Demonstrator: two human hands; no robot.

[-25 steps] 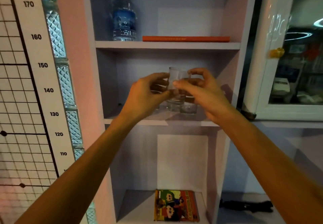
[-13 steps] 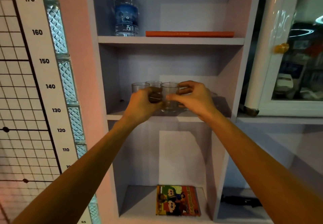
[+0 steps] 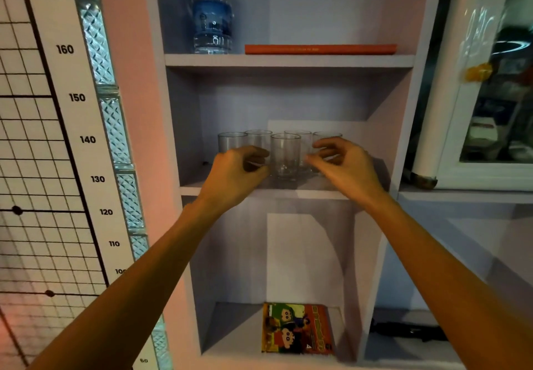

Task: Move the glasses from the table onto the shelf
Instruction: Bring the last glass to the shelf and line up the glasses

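Observation:
Several clear glasses stand on the middle shelf [image 3: 288,192] of a pale cabinet. One glass [image 3: 285,156] stands in front of the others, upright. My left hand [image 3: 236,172] is just left of it and my right hand [image 3: 346,167] just right of it. Both hands have curled, parted fingers and hold nothing. A small gap shows between each hand and the front glass. Behind my left hand a glass [image 3: 232,142] is partly hidden; behind my right hand another glass [image 3: 327,137] shows only its rim.
A water bottle [image 3: 212,15] and a flat orange book [image 3: 320,49] rest on the upper shelf. A comic book [image 3: 297,329] lies on the lower shelf. A height chart [image 3: 72,110] covers the wall at left. A white-framed glass door [image 3: 473,81] is at right.
The glass held up between both hands came down onto the middle shelf. Both hands have let go and drawn slightly apart.

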